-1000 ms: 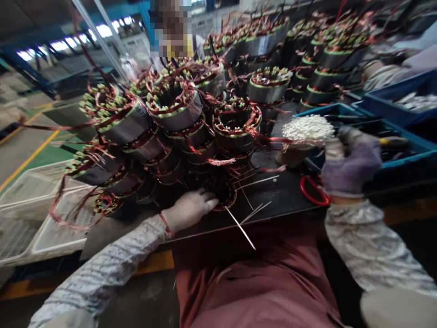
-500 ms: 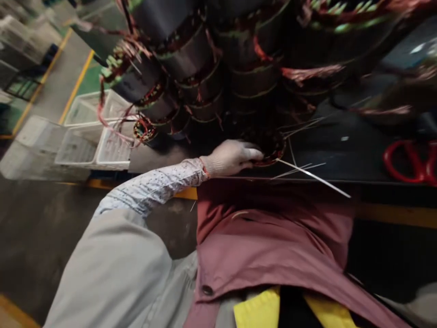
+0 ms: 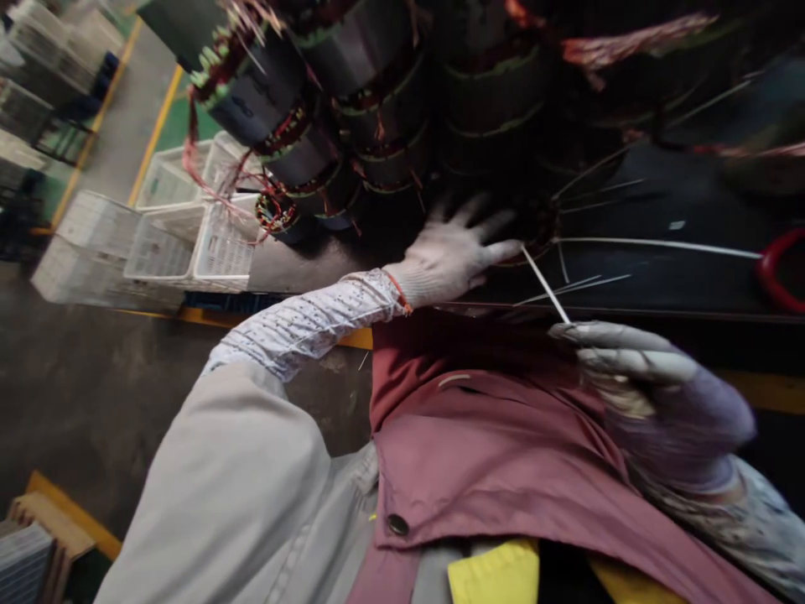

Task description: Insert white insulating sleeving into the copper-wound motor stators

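Observation:
My left hand (image 3: 449,252), in a white knit glove, lies with fingers spread over a wound motor stator (image 3: 546,225) at the bench's near edge. The stator is dark, and the hand partly covers it. My right hand (image 3: 641,373), also gloved, is closed in a pinch on a thin white cord (image 3: 546,283), which runs taut from the stator's rim near my left index finger. Another white strand (image 3: 660,244) stretches from the stator to the right across the dark bench (image 3: 698,277). Several thin loose ends stick out around the stator.
Stacked stators (image 3: 308,126) with copper leads stand along the far side of the bench. A red loop-shaped handle (image 3: 780,273) lies at the right edge. White plastic crates (image 3: 220,252) stand to the left, and yellow lines (image 3: 154,138) mark the floor.
My right hand has come into view from the lower right, gripping the white cord. The fingers of my left hand have spread from a curled pose. The view has shifted.

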Action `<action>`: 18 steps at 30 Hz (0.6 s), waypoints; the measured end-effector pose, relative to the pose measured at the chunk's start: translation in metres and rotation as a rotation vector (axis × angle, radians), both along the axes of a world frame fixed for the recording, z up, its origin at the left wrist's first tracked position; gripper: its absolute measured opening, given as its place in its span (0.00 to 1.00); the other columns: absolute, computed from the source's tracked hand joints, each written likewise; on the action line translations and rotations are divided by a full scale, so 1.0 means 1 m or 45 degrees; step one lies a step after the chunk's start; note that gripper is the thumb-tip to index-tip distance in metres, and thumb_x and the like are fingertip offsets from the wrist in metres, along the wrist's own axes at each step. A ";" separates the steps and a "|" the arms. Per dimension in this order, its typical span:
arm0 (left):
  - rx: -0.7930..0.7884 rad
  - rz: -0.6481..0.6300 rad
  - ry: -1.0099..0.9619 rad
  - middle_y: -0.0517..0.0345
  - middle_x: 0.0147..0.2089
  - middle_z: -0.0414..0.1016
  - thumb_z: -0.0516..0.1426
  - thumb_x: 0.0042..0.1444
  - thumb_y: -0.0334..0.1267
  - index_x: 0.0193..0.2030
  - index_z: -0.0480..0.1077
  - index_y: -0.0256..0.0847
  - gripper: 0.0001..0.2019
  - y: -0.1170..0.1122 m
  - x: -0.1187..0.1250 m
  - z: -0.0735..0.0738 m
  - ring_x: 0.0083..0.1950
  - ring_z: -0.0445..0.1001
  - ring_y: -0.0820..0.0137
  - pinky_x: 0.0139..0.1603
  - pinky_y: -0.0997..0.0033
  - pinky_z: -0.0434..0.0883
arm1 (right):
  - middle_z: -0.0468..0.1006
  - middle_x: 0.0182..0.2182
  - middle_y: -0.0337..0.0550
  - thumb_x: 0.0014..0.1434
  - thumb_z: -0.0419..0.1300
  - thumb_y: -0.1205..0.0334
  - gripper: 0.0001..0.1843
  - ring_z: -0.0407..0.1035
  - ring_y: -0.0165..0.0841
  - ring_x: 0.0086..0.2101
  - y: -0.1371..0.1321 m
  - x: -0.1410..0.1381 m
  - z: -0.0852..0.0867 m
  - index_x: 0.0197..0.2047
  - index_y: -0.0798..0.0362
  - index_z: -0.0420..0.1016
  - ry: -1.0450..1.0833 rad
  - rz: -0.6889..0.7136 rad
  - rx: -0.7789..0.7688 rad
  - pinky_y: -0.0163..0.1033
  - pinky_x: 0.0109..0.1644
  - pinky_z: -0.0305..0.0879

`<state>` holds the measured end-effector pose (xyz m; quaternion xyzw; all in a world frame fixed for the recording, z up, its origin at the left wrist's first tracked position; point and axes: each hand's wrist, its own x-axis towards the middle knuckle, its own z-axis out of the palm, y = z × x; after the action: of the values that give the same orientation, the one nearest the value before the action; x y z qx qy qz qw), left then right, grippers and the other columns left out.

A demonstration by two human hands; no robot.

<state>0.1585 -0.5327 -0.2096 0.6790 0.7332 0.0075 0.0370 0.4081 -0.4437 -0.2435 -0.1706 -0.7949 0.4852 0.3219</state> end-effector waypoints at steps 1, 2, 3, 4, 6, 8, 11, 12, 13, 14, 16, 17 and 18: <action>0.003 0.006 -0.007 0.52 0.70 0.64 0.59 0.60 0.34 0.68 0.63 0.52 0.29 -0.002 -0.006 -0.002 0.71 0.58 0.50 0.57 0.54 0.71 | 0.81 0.43 0.47 0.60 0.64 0.62 0.02 0.78 0.37 0.41 -0.003 0.000 -0.001 0.35 0.49 0.77 0.058 0.042 0.009 0.41 0.40 0.77; 0.006 0.016 -0.010 0.52 0.67 0.67 0.57 0.61 0.33 0.68 0.63 0.52 0.28 -0.003 -0.010 -0.004 0.70 0.60 0.52 0.56 0.56 0.72 | 0.82 0.43 0.47 0.59 0.64 0.66 0.03 0.79 0.38 0.42 -0.006 0.000 -0.003 0.35 0.48 0.77 0.113 0.075 0.023 0.41 0.40 0.78; 0.016 0.020 -0.008 0.51 0.65 0.70 0.56 0.62 0.32 0.68 0.62 0.51 0.28 -0.004 -0.014 -0.007 0.69 0.62 0.54 0.54 0.58 0.72 | 0.82 0.44 0.47 0.58 0.63 0.70 0.08 0.79 0.38 0.44 -0.008 0.000 -0.005 0.38 0.47 0.77 0.154 0.097 0.038 0.40 0.41 0.78; 0.029 0.012 0.001 0.49 0.63 0.71 0.55 0.62 0.32 0.69 0.62 0.49 0.28 -0.004 -0.016 -0.010 0.68 0.64 0.55 0.53 0.59 0.73 | 0.82 0.45 0.46 0.57 0.63 0.73 0.12 0.78 0.38 0.45 -0.011 -0.001 -0.009 0.40 0.46 0.76 0.171 0.111 0.050 0.40 0.43 0.78; 0.063 -0.011 0.036 0.45 0.62 0.73 0.55 0.63 0.33 0.69 0.61 0.44 0.27 -0.004 -0.014 -0.016 0.66 0.66 0.55 0.51 0.59 0.73 | 0.81 0.47 0.46 0.56 0.62 0.76 0.16 0.78 0.37 0.46 -0.015 -0.001 -0.016 0.42 0.46 0.75 0.151 0.148 0.072 0.39 0.45 0.78; 0.076 -0.038 0.070 0.42 0.59 0.74 0.54 0.63 0.34 0.69 0.61 0.40 0.27 -0.002 -0.009 -0.019 0.63 0.68 0.55 0.50 0.59 0.73 | 0.81 0.47 0.45 0.56 0.61 0.77 0.16 0.78 0.37 0.46 -0.018 0.000 -0.021 0.43 0.46 0.74 0.126 0.166 0.100 0.39 0.45 0.79; 0.062 -0.058 0.091 0.40 0.57 0.75 0.53 0.64 0.35 0.68 0.62 0.39 0.25 0.000 0.000 -0.018 0.60 0.70 0.55 0.49 0.58 0.73 | 0.82 0.47 0.45 0.56 0.61 0.76 0.17 0.79 0.38 0.45 -0.020 0.001 -0.023 0.43 0.45 0.73 0.097 0.118 0.118 0.40 0.43 0.79; 0.057 -0.045 0.096 0.40 0.58 0.75 0.53 0.64 0.35 0.68 0.63 0.39 0.24 0.001 0.002 -0.016 0.61 0.69 0.54 0.49 0.57 0.73 | 0.82 0.47 0.45 0.56 0.61 0.76 0.17 0.78 0.38 0.45 -0.021 0.002 -0.024 0.44 0.45 0.73 0.088 0.104 0.118 0.40 0.42 0.79; 0.053 -0.022 0.104 0.39 0.60 0.73 0.53 0.65 0.36 0.67 0.63 0.39 0.24 0.001 0.004 -0.014 0.62 0.68 0.53 0.49 0.57 0.73 | 0.82 0.46 0.45 0.56 0.61 0.76 0.18 0.78 0.38 0.45 -0.022 0.003 -0.024 0.44 0.45 0.73 0.085 0.098 0.118 0.40 0.43 0.79; 0.055 0.004 0.112 0.40 0.62 0.71 0.54 0.64 0.36 0.66 0.65 0.40 0.23 0.002 0.005 -0.012 0.64 0.66 0.52 0.49 0.56 0.74 | 0.82 0.46 0.45 0.56 0.62 0.77 0.18 0.79 0.37 0.45 -0.022 0.003 -0.024 0.44 0.45 0.73 0.087 0.096 0.118 0.39 0.43 0.79; 0.068 0.041 0.120 0.44 0.70 0.61 0.52 0.65 0.35 0.63 0.68 0.43 0.20 0.003 0.004 -0.009 0.67 0.63 0.49 0.46 0.57 0.75 | 0.82 0.46 0.44 0.56 0.62 0.76 0.17 0.79 0.37 0.45 -0.023 0.003 -0.024 0.44 0.45 0.73 0.086 0.090 0.116 0.39 0.44 0.79; 0.067 0.038 0.108 0.47 0.73 0.56 0.52 0.65 0.35 0.62 0.70 0.45 0.19 0.004 0.002 -0.008 0.67 0.63 0.50 0.44 0.58 0.75 | 0.82 0.46 0.45 0.56 0.62 0.76 0.16 0.79 0.37 0.45 -0.023 0.002 -0.024 0.44 0.45 0.73 0.080 0.083 0.117 0.39 0.44 0.79; 0.054 0.022 0.084 0.50 0.75 0.53 0.51 0.65 0.35 0.61 0.70 0.45 0.18 0.006 -0.001 -0.007 0.66 0.63 0.50 0.43 0.59 0.76 | 0.82 0.45 0.46 0.57 0.61 0.75 0.15 0.79 0.37 0.45 -0.023 0.000 -0.025 0.43 0.46 0.73 0.074 0.077 0.117 0.39 0.44 0.79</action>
<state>0.1579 -0.5271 -0.2170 0.6730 0.7396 0.0009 -0.0017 0.4081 -0.4666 -0.2682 -0.1173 -0.8115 0.4623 0.3376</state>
